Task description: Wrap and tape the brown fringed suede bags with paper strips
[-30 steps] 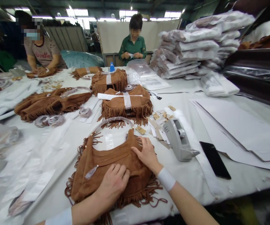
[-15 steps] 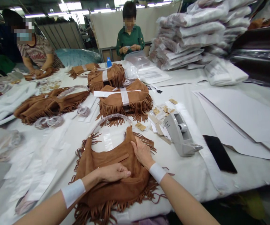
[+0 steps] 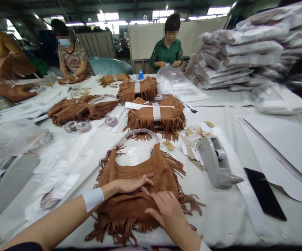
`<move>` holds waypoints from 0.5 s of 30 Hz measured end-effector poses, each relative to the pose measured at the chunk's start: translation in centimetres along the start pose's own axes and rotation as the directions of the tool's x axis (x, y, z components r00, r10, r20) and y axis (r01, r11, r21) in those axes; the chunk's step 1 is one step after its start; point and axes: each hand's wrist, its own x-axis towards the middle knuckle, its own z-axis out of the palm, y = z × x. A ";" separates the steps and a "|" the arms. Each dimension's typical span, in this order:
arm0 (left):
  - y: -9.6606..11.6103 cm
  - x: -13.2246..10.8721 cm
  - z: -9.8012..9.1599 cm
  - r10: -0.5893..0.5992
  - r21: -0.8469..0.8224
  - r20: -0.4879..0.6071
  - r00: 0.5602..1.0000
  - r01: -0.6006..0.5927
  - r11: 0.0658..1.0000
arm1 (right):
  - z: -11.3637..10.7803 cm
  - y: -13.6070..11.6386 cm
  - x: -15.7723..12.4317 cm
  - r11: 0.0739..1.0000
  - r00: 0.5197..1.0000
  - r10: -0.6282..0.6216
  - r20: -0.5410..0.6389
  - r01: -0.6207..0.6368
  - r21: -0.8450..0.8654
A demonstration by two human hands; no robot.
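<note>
A brown suede fringed bag (image 3: 137, 181) lies flat on the white table in front of me, its clear-wrapped handle (image 3: 137, 132) arching away from me. My left hand (image 3: 126, 185) lies across the middle of the bag, fingers stretched flat and pressing on a fold. My right hand (image 3: 168, 209) rests on the lower right part of the bag, fingers spread flat on the suede. Fringe hangs out at the bag's bottom and right side.
A grey tape dispenser (image 3: 215, 162) and a black phone (image 3: 264, 193) lie to my right. Another dispenser (image 3: 8, 181) sits at left. Banded fringed bags (image 3: 157, 116) lie beyond, small tags (image 3: 196, 132) beside them. Bagged stacks (image 3: 240, 52) stand far right. Two people (image 3: 168, 52) work across the table.
My right hand has slid from the bag's upper right down to its lower right. The bag's lower half now lies folded up under both hands. The view has shifted left.
</note>
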 end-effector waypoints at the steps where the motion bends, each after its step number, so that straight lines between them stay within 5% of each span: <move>1: -0.2 -0.5 -0.3 0.026 -0.072 0.086 0.996 -0.020 0.997 | 0.6 -0.3 -0.6 1.000 1.000 -0.019 -0.012 0.018 -0.010; 8: -2.3 -4.0 -2.8 0.031 -0.002 0.179 0.983 -0.031 1.000 | 2.1 0.0 -0.6 0.998 0.991 -0.052 -0.125 0.046 -0.050; 15: -3.2 -4.6 -2.0 0.042 0.170 0.121 0.992 -0.063 0.984 | 3.6 -3.5 0.5 0.980 0.969 -0.171 -0.180 0.148 -0.136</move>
